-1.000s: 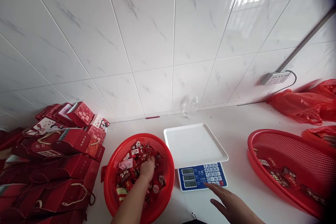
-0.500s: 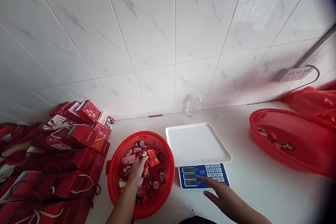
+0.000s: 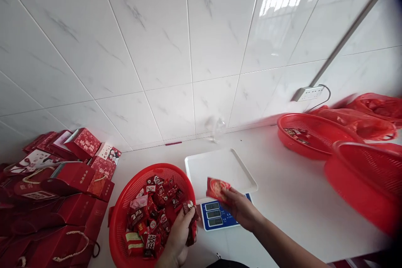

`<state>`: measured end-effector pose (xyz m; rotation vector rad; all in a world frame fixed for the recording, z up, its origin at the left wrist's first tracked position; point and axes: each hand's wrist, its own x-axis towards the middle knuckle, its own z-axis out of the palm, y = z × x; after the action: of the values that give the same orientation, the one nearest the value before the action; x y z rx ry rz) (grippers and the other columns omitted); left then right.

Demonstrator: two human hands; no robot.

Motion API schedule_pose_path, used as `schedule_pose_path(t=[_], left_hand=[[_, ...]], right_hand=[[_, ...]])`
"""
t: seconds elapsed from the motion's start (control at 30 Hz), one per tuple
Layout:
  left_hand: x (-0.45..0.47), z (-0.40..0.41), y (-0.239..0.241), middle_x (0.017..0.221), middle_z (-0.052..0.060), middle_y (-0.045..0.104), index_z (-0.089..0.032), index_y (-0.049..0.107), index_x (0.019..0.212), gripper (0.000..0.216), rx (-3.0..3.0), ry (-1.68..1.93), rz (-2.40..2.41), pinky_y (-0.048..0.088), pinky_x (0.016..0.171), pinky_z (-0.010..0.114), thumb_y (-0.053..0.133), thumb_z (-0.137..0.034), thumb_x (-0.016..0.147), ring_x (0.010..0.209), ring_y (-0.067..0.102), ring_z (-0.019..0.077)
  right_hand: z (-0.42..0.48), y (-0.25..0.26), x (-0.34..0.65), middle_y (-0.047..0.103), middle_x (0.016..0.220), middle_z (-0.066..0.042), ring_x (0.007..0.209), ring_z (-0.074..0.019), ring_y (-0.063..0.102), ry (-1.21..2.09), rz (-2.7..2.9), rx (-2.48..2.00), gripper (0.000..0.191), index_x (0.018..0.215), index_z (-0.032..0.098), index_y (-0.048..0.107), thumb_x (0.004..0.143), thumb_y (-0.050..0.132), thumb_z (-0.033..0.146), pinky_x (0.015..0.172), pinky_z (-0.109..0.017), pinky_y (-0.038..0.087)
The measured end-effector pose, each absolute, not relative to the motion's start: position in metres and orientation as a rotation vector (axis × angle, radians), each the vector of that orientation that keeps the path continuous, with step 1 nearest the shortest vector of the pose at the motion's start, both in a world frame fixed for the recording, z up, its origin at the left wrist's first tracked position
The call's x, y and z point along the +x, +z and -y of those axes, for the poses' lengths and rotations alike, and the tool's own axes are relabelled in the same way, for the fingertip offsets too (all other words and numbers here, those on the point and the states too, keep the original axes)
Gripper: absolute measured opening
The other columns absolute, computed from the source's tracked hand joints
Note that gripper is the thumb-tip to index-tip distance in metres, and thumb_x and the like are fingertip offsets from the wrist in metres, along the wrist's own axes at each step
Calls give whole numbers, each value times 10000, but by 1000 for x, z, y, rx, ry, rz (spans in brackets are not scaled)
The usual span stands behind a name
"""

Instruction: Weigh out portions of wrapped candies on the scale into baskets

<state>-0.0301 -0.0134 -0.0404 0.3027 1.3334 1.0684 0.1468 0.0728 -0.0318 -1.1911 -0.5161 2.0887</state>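
My left hand (image 3: 179, 236) is closed around dark red wrapped candies (image 3: 191, 233) at the right side of a red mesh basket (image 3: 121, 205). Several more candies in red, pink and yellow wrappers (image 3: 150, 213) lie in that basket. A flat red packet (image 3: 216, 188) is pinched by my right hand (image 3: 243, 210), held over the front edge of the weighing scale's white tray (image 3: 216, 167). Below it is the scale's blue panel (image 3: 205, 222) with three small displays, partly covered by my right hand.
Red gift boxes with rope handles (image 3: 69, 213) are stacked at the left. To the right stand a red basket with some candies (image 3: 314, 150), another red basket (image 3: 361, 184) and red plastic bags (image 3: 348, 121). A clear plastic piece (image 3: 219, 130) and a power strip (image 3: 309, 93) are by the wall.
My left hand has lifted from the candy pile and moved right with candies in it. My right hand, empty over the scale panel before, now holds the red packet. The view has swung right.
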Motion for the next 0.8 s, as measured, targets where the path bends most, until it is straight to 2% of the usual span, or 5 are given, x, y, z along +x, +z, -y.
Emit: schedule_pose_path(t=[0.13, 0.37, 0.63, 0.73, 0.8], left_hand=[[-26, -1, -34, 625, -34, 605, -204, 580, 990, 456, 380, 1038, -1319, 329, 398, 167, 657, -511, 663, 408, 471, 49], [-1, -61, -25, 892, 13, 655, -224, 564, 1063, 407, 515, 1036, -1197, 442, 594, 159, 621, -459, 735, 751, 611, 92], [0, -68, -46, 915, 61, 675, -173, 219, 1372, 731, 402, 911, -1281, 508, 672, 265, 527, -114, 712, 757, 656, 155], [6, -68, -40, 1146, 84, 614, -221, 235, 1374, 711, 467, 957, -1181, 499, 816, 282, 531, -140, 733, 969, 626, 164], [11, -71, -35, 1356, 75, 456, -283, 232, 1374, 673, 559, 946, -1190, 472, 890, 306, 522, -192, 772, 1154, 526, 180]], right_hand=[[-80, -34, 159, 644, 1088, -99, 981, -183, 628, 2113, 371, -1203, 454, 1143, 178, 473, 759, 645, 349, 857, -292, 490], [-38, -54, 167, 690, 1019, -106, 857, -168, 671, 2347, 329, -1253, 456, 1151, 154, 503, 762, 643, 347, 827, -275, 487], [-27, -57, 192, 683, 1058, -79, 899, -154, 661, 2296, 290, -1228, 396, 1093, 192, 557, 751, 650, 369, 844, -252, 486], [-22, -59, 195, 677, 1066, -87, 917, -160, 656, 2289, 267, -1282, 373, 1069, 190, 572, 749, 649, 365, 832, -244, 487], [-20, -59, 194, 677, 1064, -91, 935, -169, 650, 2290, 275, -1308, 365, 1061, 189, 583, 748, 645, 365, 842, -253, 483]])
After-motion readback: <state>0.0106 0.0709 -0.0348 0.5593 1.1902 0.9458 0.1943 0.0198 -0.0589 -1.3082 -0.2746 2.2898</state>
